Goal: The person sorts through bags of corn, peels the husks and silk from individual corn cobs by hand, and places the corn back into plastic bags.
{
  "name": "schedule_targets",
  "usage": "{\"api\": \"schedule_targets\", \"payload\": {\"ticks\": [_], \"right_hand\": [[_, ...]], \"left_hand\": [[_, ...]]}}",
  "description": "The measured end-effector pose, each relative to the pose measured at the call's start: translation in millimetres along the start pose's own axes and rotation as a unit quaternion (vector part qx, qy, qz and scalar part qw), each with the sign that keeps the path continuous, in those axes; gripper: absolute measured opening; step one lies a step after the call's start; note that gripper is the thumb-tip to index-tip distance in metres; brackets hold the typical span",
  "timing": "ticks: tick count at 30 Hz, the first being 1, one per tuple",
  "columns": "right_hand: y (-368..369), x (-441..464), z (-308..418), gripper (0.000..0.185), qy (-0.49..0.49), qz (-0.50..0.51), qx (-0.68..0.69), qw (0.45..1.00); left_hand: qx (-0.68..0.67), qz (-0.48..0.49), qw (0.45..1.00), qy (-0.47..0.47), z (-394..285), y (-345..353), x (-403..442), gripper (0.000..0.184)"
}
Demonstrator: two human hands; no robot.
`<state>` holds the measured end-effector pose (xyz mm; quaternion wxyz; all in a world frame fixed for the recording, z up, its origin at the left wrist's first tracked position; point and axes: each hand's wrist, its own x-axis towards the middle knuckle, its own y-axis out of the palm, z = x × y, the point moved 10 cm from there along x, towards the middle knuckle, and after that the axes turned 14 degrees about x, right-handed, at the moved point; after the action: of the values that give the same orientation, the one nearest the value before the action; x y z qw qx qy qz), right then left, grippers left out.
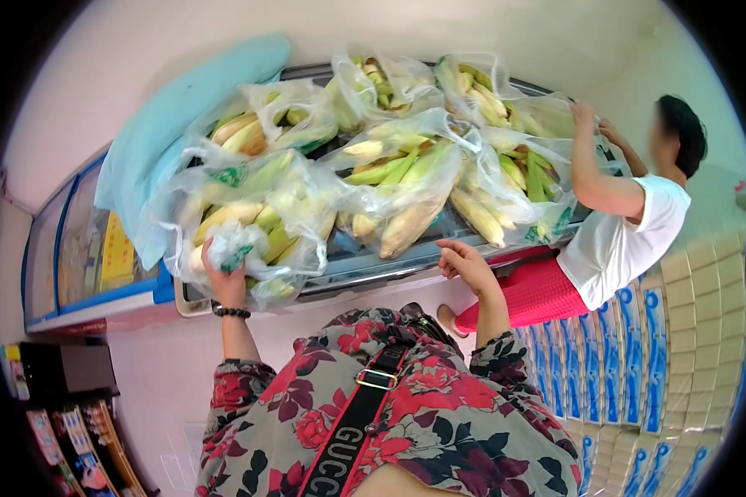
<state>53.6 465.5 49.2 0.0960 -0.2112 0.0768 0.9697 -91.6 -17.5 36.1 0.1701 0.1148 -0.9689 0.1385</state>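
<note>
Several clear plastic bags of corn in green husks lie side by side on top of a chest freezer [352,269]. My left hand [222,273], with a dark beaded bracelet at the wrist, is closed on a crumpled clear plastic bag [244,242] with green print. Under it sits the front left bag of corn [294,217]. My right hand [467,263] is held off the freezer's front edge, fingers loosely bent and apart, with nothing in it. Nearest to it are the middle bag of corn [413,195] and the right bag of corn [482,203].
At the right end, another person [617,224] in a white top has both hands at a plastic bag [547,112]. A light blue cover [153,153] drapes over the freezer's left side. Blue-and-white packs [630,356] are stacked at lower right; a shelf [83,443] stands lower left.
</note>
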Motion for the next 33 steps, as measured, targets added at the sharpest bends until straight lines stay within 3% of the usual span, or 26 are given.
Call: {"api": "schedule_targets", "payload": {"ticks": [3, 5, 7, 9, 11, 14, 17, 21, 22, 25, 28, 30, 32, 33], "right_hand": [[9, 12, 1, 0.034, -0.036, -0.005, -0.003, 0.999], [7, 20, 19, 0.038, -0.173, -0.049, -0.14, 0.974], [59, -5, 94, 0.046, -0.364, -0.07, -0.379, 0.848], [105, -12, 135, 0.053, -0.471, -0.074, -0.462, 0.748], [138, 1, 144, 0.04, -0.513, -0.085, -0.542, 0.66], [154, 39, 106, 0.02, -0.513, 0.094, -0.645, 0.559], [140, 37, 67, 0.01, -0.377, 0.216, -0.643, 0.631], [103, 0, 59, 0.013, -0.394, 0.169, -0.603, 0.672], [90, 0, 55, 0.016, -0.349, 0.158, -0.574, 0.724], [65, 12, 45, 0.019, -0.193, 0.16, -0.535, 0.807], [34, 42, 78, 0.026, -0.203, 0.005, -0.337, 0.919], [41, 44, 123, 0.035, -0.375, -0.056, -0.384, 0.842], [44, 59, 146, 0.048, -0.459, -0.121, -0.451, 0.756], [46, 74, 149, 0.053, -0.452, -0.141, -0.5, 0.726]], "left_hand": [[0.082, -0.022, 0.996, 0.004, -11, -11, 3, 0.072], [0.058, -0.015, 0.998, -0.004, -2, -12, -1, 0.072], [0.065, -0.018, 0.998, 0.002, -5, -5, 0, 0.072], [0.058, -0.014, 0.998, -0.005, -9, -4, 0, 0.072], [0.035, -0.009, 0.999, -0.024, -11, -4, 0, 0.073], [0.034, -0.003, 0.999, -0.014, -11, -5, -1, 0.073], [0.069, -0.017, 0.997, 0.018, -2, -9, -4, 0.074], [0.068, -0.009, 0.998, -0.005, -2, -7, -6, 0.075], [0.061, -0.009, 0.998, -0.005, 0, -8, -5, 0.075], [0.046, -0.004, 0.999, -0.02, 5, -6, -6, 0.074], [0.058, -0.007, 0.998, -0.012, 4, -7, -1, 0.075], [0.045, -0.006, 0.999, -0.007, 6, -6, -1, 0.075], [0.066, -0.007, 0.998, 0.005, 7, -8, 0, 0.075], [0.077, -0.008, 0.997, 0.011, 6, -8, 0, 0.075]]}}
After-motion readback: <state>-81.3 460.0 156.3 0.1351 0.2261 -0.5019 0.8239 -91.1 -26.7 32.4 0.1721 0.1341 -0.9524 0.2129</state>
